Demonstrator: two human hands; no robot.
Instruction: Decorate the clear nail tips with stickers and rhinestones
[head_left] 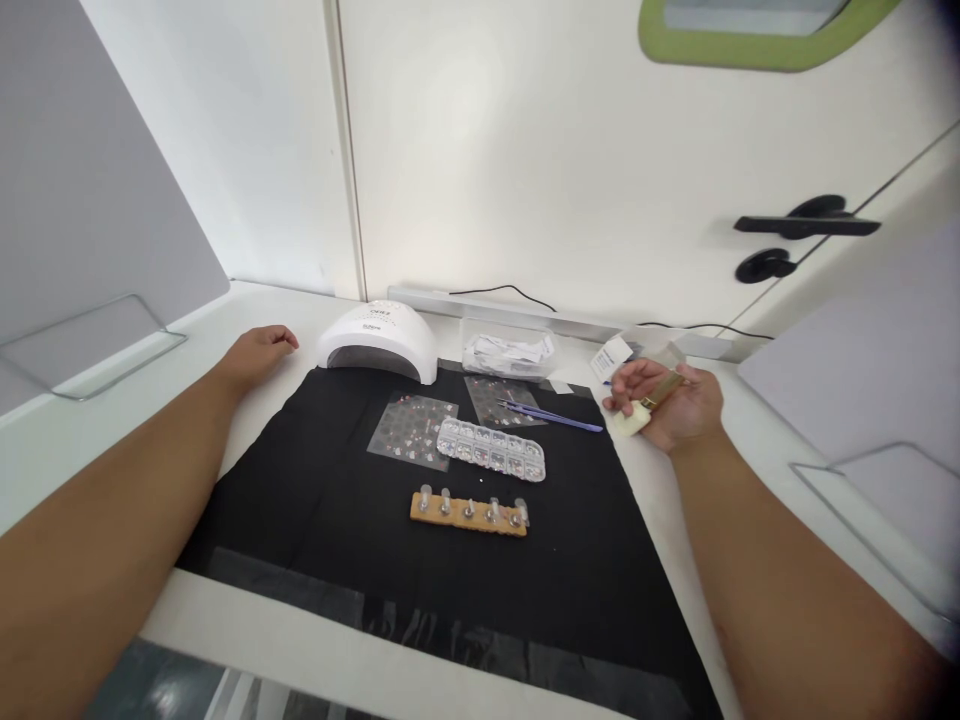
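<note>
Nearest me, on the black cloth mat (315,520) — a tan wooden nail-tip holder (469,513); my right hand (667,405) is gripping a small cream bottle (636,415), left hand (255,355) lying loosely curled, holding nothing.

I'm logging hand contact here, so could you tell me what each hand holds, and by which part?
The right hand holds a small bottle lying across its fingers. The left hand holds nothing, resting on the table.

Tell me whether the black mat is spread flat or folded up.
Spread flat: the black mat lies open across the table, with the wooden nail holder resting on it.
</note>
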